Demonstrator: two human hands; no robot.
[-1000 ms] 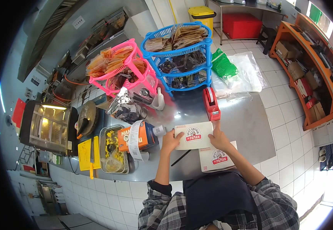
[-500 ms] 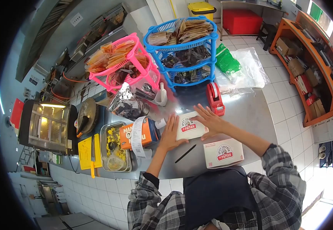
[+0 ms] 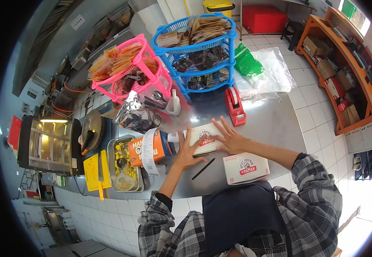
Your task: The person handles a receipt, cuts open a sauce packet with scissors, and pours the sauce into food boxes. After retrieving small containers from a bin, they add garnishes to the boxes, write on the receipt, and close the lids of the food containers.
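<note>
A white "Spicy Chicken" food box [image 3: 201, 133] lies on the metal table between my two hands. My left hand [image 3: 187, 153] is at its left edge, fingers stretched upward and thumb spread toward the near side. On the other side, my right hand [image 3: 232, 140] has its fingers fanned out over the box's right edge. Both hands are open, neither gripping anything. Nearer to me rests a second box [image 3: 246, 168] with the same print. A black pen [image 3: 203, 168] lies on the tabletop just below my left hand.
A red tape dispenser [image 3: 236, 107] stands beyond my right hand. To the left are an orange box with a receipt [image 3: 151, 154], a glass tray of yellow food [image 3: 126, 165] and a knife [image 3: 100, 180] on a yellow board. Blue [image 3: 194, 79] and pink [image 3: 128, 70] basket racks stand behind.
My fingers have spread wider and lifted from lying along the box. The left hand has drawn slightly toward me. The whole view has shifted a little; the boxes and pen stay in place.
</note>
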